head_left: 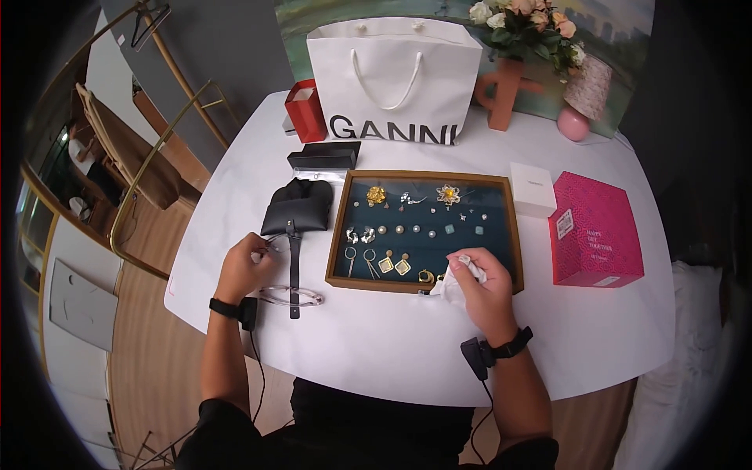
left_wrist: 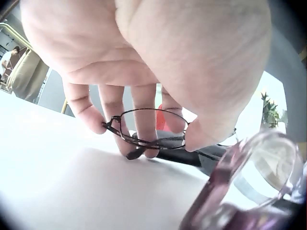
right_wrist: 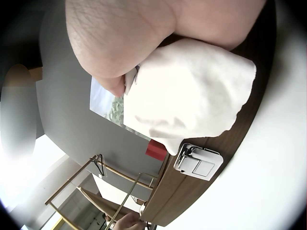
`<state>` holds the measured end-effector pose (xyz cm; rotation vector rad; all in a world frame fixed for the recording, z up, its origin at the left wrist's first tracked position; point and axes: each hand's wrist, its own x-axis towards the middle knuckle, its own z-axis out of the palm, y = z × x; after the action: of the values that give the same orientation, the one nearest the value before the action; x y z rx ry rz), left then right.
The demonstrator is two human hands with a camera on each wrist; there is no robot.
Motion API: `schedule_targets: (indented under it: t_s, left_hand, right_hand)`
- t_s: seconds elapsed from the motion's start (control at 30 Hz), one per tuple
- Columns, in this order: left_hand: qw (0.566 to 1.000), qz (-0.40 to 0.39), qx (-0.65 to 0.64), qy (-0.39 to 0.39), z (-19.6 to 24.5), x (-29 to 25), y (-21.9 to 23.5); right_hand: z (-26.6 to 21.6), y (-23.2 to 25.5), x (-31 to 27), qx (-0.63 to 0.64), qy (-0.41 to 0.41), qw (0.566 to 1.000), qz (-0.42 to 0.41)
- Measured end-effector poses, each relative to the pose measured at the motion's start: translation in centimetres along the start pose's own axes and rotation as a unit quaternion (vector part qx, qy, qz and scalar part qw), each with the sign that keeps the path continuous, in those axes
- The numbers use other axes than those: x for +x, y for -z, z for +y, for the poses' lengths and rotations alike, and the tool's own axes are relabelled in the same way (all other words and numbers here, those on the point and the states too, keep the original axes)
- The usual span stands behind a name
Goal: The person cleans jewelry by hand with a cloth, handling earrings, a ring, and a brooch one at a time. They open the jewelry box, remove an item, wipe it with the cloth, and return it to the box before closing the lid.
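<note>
My left hand [head_left: 244, 270] pinches a pair of thin black wire-framed glasses [left_wrist: 136, 153] between thumb and fingers, low over the table's left side. Beside it lie pink-tinted clear-framed glasses [head_left: 317, 298], across the strap of a black pouch [head_left: 301, 211]. In my right hand [head_left: 487, 296] is a crumpled white cloth [right_wrist: 192, 91], gripped at the front right corner of a wooden display case [head_left: 337, 278] of jewellery. A small silver metal clasp-like piece [right_wrist: 199, 162] sits against the case's front edge, just below the cloth.
Behind the case stand a white paper bag [head_left: 392, 78], a red box [head_left: 307, 117] and black boxes [head_left: 323, 155]. To its right are a white box [head_left: 533, 189] and a pink box [head_left: 599, 235]. A flower vase [head_left: 505, 98] and small lamp [head_left: 574, 124] stand at the back right.
</note>
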<state>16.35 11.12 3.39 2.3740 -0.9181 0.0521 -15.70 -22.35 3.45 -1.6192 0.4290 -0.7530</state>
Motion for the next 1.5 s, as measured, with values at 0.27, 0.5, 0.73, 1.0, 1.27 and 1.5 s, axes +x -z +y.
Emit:
schedule_targets:
  t_s: [0.27, 0.5, 0.73, 1.0, 1.27, 1.5]
  left_hand:
    - [0.909, -0.074, -0.409, 0.013, 7.8, 0.5, 0.0]
    - [0.672, -0.387, -0.628, 0.063, 18.2, -4.4, -10.5]
    - [0.422, -0.514, -0.722, 0.190, 17.9, -8.5, -14.5]
    - [0.339, -0.496, -0.763, 0.239, 15.4, -6.2, -14.0]
    - [0.348, -0.467, -0.775, 0.245, 15.8, -5.7, -13.6]
    - [0.369, -0.476, -0.762, 0.237, 16.1, -5.3, -12.8]
  right_hand:
    - [0.2, 0.2, 0.3, 0.107, -0.063, 0.991, 0.056]
    - [-1.8, -1.1, 0.2, 0.370, -0.112, 0.913, 0.133]
    - [-2.0, 0.4, -1.7, 0.132, 0.019, 0.989, -0.064]
    - [-2.4, -1.4, -0.8, -0.257, 0.283, 0.901, -0.206]
    - [-1.8, -1.3, -0.1, -0.262, 0.273, 0.911, -0.164]
    - [-1.1, -1.7, -0.7, -0.263, 0.270, 0.918, -0.125]
